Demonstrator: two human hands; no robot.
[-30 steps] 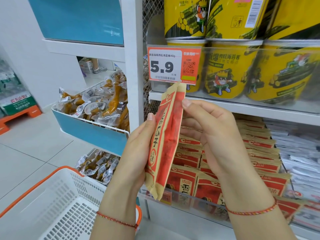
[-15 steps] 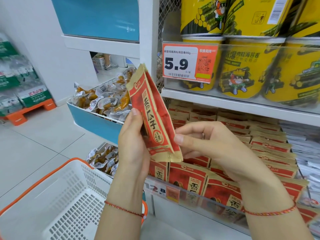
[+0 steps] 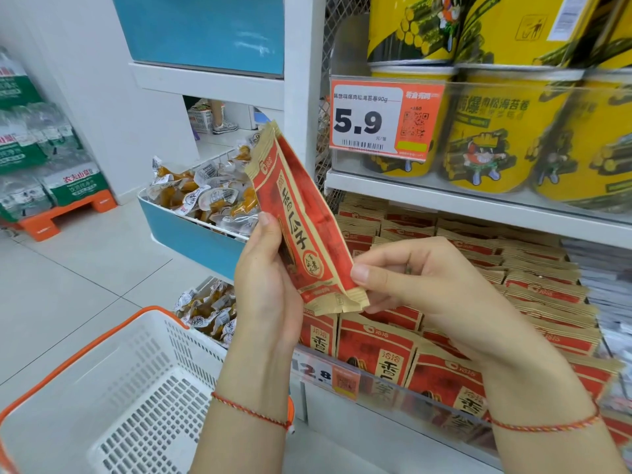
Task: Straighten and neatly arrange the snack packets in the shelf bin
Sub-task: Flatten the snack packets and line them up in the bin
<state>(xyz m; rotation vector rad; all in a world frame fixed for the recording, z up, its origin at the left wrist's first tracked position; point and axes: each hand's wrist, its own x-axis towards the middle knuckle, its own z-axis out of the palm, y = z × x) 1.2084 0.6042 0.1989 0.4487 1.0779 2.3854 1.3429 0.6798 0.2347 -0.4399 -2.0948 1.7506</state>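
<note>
Both hands grip one red sunflower-seed packet (image 3: 301, 230) (tilted, top leaning left): left hand (image 3: 266, 285) along its side, right hand (image 3: 420, 285) pinching its bottom corner, above the shelf bin (image 3: 393, 388).

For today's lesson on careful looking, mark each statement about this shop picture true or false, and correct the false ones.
1. Both hands hold one red snack packet. True: the left hand grips its side, the right hand pinches its lower corner.
2. The held packet lies flat in the shelf bin. False: it is raised above the shelved packets, tilted.
3. The orange price tag reads 5.9. True.
4. The white basket is full of packets. False: none show in it.
5. Yellow tubs stand on the shelf above. True.
</note>
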